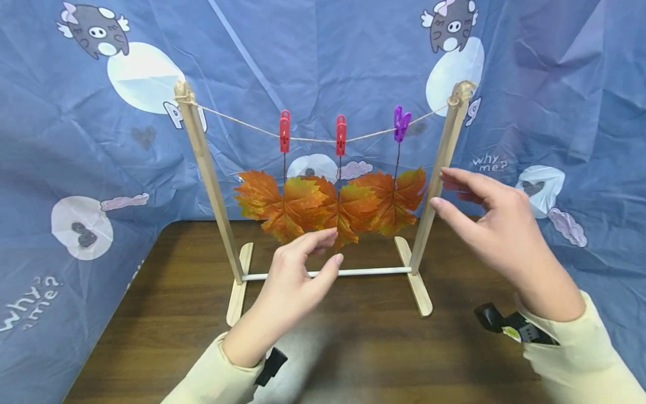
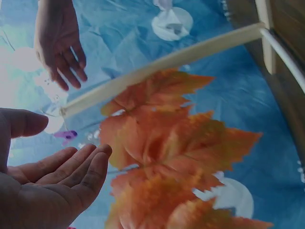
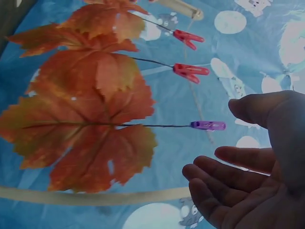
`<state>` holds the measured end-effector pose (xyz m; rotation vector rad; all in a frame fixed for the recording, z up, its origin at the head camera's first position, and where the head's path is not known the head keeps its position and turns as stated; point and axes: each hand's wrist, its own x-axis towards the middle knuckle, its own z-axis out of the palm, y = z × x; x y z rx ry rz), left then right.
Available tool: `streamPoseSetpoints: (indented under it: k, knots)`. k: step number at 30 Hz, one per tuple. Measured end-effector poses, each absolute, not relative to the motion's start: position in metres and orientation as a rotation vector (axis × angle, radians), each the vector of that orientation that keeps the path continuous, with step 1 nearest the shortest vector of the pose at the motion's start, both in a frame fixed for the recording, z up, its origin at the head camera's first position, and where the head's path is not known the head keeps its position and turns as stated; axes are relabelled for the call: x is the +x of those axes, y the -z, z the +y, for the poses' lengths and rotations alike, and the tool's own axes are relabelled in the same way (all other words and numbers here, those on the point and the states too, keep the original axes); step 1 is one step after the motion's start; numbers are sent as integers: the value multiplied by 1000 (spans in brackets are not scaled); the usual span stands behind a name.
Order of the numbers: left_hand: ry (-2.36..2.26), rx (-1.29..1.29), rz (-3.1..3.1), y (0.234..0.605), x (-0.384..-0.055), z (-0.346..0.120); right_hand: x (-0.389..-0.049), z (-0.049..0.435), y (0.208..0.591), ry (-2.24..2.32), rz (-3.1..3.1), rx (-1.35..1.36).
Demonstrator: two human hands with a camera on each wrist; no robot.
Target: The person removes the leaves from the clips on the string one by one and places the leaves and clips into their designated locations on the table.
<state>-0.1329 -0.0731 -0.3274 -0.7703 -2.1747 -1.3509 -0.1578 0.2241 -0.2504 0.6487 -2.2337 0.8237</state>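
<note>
Three orange artificial maple leaves hang by their stems from a string between two wooden posts. Red clothespins grip the left leaf (image 1: 272, 205) and the middle leaf (image 1: 348, 210); a purple clothespin (image 1: 401, 123) grips the right leaf (image 1: 396, 205). My left hand (image 1: 303, 275) is held in front of the middle leaf, fingers relaxed and nothing between them. Beside the right post (image 1: 429, 224) my right hand (image 1: 499, 224) hovers with thumb and fingers apart, holding nothing. In the right wrist view, the purple clothespin (image 3: 208, 125) is a short way from the fingertips.
The wooden stand has flat feet (image 1: 416, 283) joined by a white rod (image 1: 373, 272) low above the brown table (image 1: 166, 314). A blue patterned cloth (image 1: 323, 62) hangs behind. The string (image 1: 232, 118) sags between the post tops.
</note>
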Motion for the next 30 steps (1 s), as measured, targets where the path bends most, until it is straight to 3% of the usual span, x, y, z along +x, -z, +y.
streamPoseSetpoints:
  k: [30]
  knots:
    - [1431, -742, -2205, 262, -191, -12, -195, 190, 160, -626, -2338, 718]
